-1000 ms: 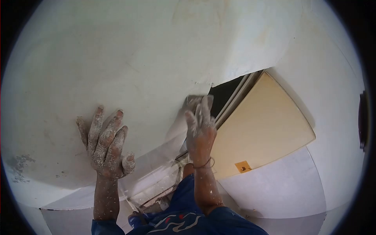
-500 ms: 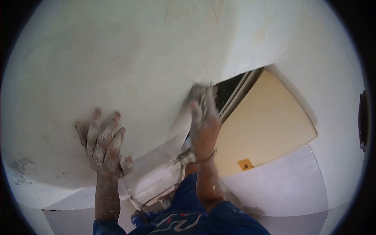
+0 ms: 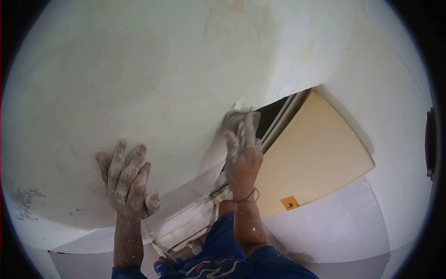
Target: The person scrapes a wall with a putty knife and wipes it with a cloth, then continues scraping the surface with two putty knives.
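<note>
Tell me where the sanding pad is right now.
In the head view, the sanding pad sits right of centre, pressed under the right hand against the white surface, beside the door.

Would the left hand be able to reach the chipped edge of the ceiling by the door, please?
Probably not as things stand: the left hand lies flat on the ceiling, well apart from the chipped edge, and the right hand with its sanding pad already covers that spot.

Position: head-worn, one fisheye view, dark corners.
Facing: tilted steeply up at the white ceiling [image 3: 153, 79] and door [image 3: 316, 153] top.
Nearness: close, the ceiling within arm's reach.
Shared: none, single view.
</note>
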Tool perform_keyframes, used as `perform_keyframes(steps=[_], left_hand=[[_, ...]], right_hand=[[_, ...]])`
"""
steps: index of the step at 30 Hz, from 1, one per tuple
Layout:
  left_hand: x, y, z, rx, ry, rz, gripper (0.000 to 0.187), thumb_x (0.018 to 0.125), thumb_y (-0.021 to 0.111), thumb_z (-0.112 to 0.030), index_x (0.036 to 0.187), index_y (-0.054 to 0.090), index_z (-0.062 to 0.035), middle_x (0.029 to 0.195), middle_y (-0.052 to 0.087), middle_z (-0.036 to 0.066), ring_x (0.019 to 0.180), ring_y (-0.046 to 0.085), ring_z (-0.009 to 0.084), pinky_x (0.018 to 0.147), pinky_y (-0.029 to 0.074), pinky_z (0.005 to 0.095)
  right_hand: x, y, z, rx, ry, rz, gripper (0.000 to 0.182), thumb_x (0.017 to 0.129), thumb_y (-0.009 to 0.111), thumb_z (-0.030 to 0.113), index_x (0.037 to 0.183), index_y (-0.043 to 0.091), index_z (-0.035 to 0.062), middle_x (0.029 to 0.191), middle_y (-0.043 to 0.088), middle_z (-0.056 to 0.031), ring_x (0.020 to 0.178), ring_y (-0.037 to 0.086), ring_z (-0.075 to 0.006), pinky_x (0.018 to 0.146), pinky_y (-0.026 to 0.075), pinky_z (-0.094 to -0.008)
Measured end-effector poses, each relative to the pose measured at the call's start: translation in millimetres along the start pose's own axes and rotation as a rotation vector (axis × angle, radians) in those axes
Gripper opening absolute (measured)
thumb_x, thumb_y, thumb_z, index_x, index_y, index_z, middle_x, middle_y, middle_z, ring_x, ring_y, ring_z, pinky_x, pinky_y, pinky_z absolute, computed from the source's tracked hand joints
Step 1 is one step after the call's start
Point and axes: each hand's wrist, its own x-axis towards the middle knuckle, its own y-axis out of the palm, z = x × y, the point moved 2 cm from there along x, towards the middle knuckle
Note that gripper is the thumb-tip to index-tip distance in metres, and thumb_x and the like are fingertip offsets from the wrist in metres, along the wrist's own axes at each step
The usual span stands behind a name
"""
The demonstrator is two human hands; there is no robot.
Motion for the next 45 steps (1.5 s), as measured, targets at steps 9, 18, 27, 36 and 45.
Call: perform_keyframes(steps=[9,18,27,36,45], left_hand=[[5.9,-1.9,-1.2,0.013,-0.006,-0.103,0.039,0.092,0.034,-0.036,0.097,0.06,-0.0077,0.107,0.063,0.009,0.111,0.052,0.0335,0.102,0.025,0.0537],[-4.6,-1.5,0.2,0.062,-0.017,-0.066,0.037,0.092,0.033,-0.034,0.091,0.059,-0.0073,0.108,0.062,0.01,0.113,0.05,0.0348,0.103,0.022,0.0572],[-3.2,4.6,0.5,0.104,0.0,-0.066,0.033,0.09,0.033,-0.031,0.089,0.055,-0.0064,0.109,0.061,0.012,0.114,0.049,0.0373,0.102,0.021,0.0604],[1.8,3.3,0.3,0.116,-0.015,-0.109,0.039,0.093,0.029,-0.032,0.084,0.056,-0.0051,0.102,0.063,0.013,0.113,0.049,0.0383,0.1,0.026,0.0615],[0.5,5.6,-1.6,0.163,-0.035,-0.087,0.04,0.093,0.028,-0.031,0.083,0.056,-0.0052,0.101,0.063,0.013,0.112,0.05,0.0385,0.1,0.026,0.0602]], right_hand=[[2.2,-4.4,-17.2,-0.023,-0.027,-0.021,0.055,0.087,0.056,0.027,0.13,0.039,-0.002,0.118,0.052,-0.0237,0.101,0.054,-0.0336,0.087,0.041,-0.0389],[4.0,-3.1,-22.5,0.031,-0.028,-0.107,0.055,0.088,0.055,0.028,0.129,0.039,-0.004,0.115,0.055,-0.0224,0.099,0.055,-0.0347,0.084,0.042,-0.0351],[21.8,-8.0,-10.2,0.008,-0.165,-0.065,0.055,0.086,0.056,0.029,0.127,0.04,-0.0048,0.113,0.055,-0.0216,0.078,0.049,-0.0373,0.07,0.043,-0.0414],[22.4,-9.8,-16.3,-0.001,-0.198,-0.093,0.048,0.085,0.058,0.023,0.124,0.045,-0.0027,0.108,0.058,-0.021,0.082,0.055,-0.0369,0.075,0.044,-0.0397],[5.1,0.6,-18.8,-0.008,-0.104,-0.065,0.051,0.085,0.059,0.025,0.125,0.044,-0.0021,0.107,0.059,-0.0203,0.082,0.052,-0.0338,0.074,0.045,-0.0375]])
